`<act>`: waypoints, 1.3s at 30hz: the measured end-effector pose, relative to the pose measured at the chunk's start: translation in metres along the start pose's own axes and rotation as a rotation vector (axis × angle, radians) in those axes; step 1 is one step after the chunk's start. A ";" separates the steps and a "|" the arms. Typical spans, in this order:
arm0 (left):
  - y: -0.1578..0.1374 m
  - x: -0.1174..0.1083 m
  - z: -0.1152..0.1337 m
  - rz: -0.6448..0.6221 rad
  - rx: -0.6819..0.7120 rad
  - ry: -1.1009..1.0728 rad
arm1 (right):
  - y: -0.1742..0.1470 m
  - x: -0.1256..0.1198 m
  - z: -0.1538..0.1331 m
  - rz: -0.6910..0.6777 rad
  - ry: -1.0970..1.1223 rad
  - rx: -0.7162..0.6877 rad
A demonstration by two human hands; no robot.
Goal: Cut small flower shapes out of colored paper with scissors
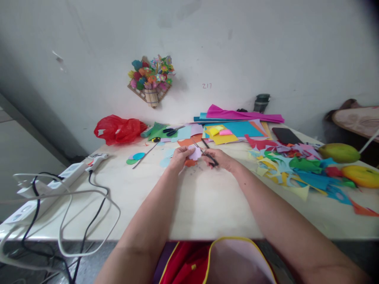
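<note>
Near the middle of the table, my left hand [179, 156] pinches a small lavender paper piece [194, 153] between thumb and fingers. My right hand [220, 158] is closed round the dark handles of a pair of scissors [211, 157], whose blades point up and left beside the paper's edge. Orange paper [190, 162] lies under and just below the lavender piece, with tiny scraps near it. Pale blue paper pieces [166, 159] lie left of my left hand. Blue and green paper circles [138, 156] rest further left, beside a thin dark stick [145, 155].
A heap of coloured paper scraps [296, 165] covers the right side, near mangoes [339, 152] and a phone [286, 135]. Paper sheets [237, 130], other scissors [171, 131] and a red plastic bag [118, 129] lie at the back. Cables and a power strip [66, 173] occupy the left.
</note>
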State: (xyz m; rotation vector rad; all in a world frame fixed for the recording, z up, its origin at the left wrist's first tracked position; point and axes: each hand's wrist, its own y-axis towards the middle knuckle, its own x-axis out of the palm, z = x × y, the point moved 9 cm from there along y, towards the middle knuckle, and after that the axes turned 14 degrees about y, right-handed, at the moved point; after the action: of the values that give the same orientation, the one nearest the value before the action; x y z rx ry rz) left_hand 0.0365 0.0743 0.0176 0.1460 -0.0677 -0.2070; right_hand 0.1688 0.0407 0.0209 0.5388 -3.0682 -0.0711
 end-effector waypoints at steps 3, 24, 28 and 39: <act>0.000 0.000 -0.001 0.000 -0.004 -0.021 | 0.003 -0.002 0.004 0.007 0.022 -0.001; 0.001 0.000 -0.005 0.000 -0.027 -0.055 | 0.007 -0.001 0.007 -0.011 0.026 -0.027; 0.001 0.000 -0.004 0.009 -0.025 -0.064 | 0.009 -0.003 0.011 -0.018 0.023 -0.028; 0.002 -0.001 -0.007 0.012 -0.029 -0.065 | 0.012 -0.003 0.014 -0.023 0.018 -0.036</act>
State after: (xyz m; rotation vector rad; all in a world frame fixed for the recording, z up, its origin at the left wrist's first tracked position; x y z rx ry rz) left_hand 0.0368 0.0777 0.0107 0.1103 -0.1302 -0.2002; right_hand 0.1674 0.0533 0.0076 0.5695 -3.0375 -0.1218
